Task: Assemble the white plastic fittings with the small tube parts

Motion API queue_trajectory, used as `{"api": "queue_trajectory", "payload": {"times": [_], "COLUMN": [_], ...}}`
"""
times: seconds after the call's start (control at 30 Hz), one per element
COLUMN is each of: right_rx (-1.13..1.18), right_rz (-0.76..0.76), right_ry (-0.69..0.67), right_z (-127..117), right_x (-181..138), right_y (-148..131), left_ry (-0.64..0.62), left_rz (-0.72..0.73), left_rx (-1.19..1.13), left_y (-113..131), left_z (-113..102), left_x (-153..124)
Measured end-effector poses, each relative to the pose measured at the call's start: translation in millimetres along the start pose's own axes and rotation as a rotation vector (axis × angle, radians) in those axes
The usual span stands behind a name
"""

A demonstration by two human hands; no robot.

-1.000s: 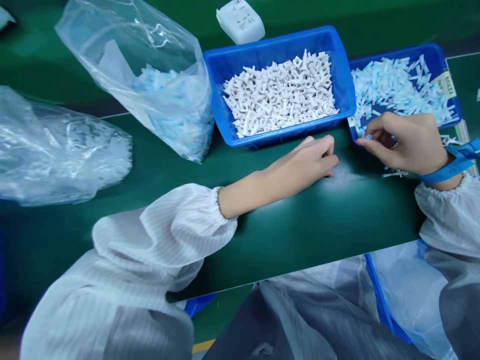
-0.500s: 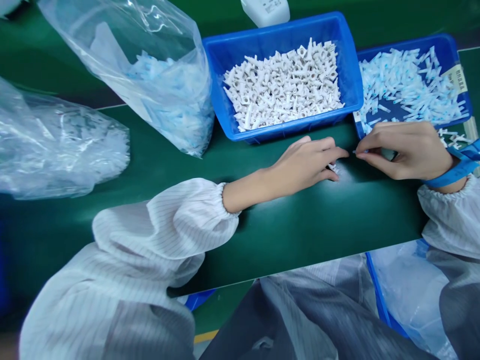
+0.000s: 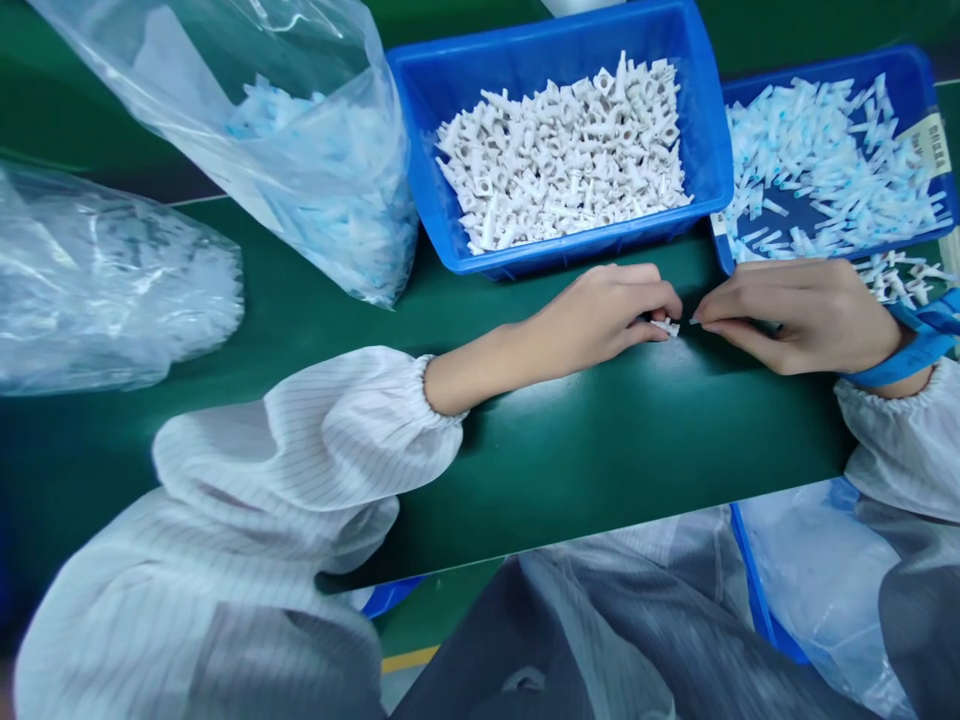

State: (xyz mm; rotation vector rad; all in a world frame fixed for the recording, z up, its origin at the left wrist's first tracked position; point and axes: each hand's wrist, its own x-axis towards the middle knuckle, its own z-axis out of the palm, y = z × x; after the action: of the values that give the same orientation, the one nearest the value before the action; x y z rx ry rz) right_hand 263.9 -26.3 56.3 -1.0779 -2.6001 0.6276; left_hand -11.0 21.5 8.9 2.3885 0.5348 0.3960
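My left hand pinches a small white plastic fitting between thumb and fingers, just above the green table. Facing it, a short gap away, my right hand is closed in a pinch on a tiny pale plastic piece; only its tip shows. A blue strap circles my right wrist. Behind my hands, a deep blue bin holds many similar white fittings. A shallower blue tray to its right holds small clear tubes with light-blue parts.
At left lie two clear bags, one with pale-blue pieces and one with clear pieces. White cross-shaped pieces lie beyond my right wrist. A blue container with a plastic liner stands below the table's front edge.
My left fingers have closed on the white fitting, which lay between the spread thumb and fingers before. My right hand has come slightly left and down with its tiny piece.
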Motion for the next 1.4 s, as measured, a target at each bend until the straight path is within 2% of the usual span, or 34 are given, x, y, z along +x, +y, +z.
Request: {"api": "queue_trajectory", "payload": {"times": [0.13,0.4,0.6,0.77,1.4], "right_rx": [-0.010,-0.027,-0.049,-0.048,0.059], "right_rz": [0.002,0.023,-0.008,-0.107,-0.027], "right_ry": [0.005,-0.015,-0.025,0.038,0.042], "right_z": [-1,-1,2,6,7], "right_x": [0,1,1,-1,2], "right_y": [-1,-3,-1,-2,-2], "left_ry": [0.028,-0.010,0.041,0.053,0.116], "left_rz": [0.031,0.048,0.039,-0.004,-0.022], "left_rx": [0.016,0.180,0.060,0.082,-0.097], "left_y": [2,10,7,10,8], "left_z": [-1,-1,8,17,14], "left_x": [-3,-5,-5,-5,3]}}
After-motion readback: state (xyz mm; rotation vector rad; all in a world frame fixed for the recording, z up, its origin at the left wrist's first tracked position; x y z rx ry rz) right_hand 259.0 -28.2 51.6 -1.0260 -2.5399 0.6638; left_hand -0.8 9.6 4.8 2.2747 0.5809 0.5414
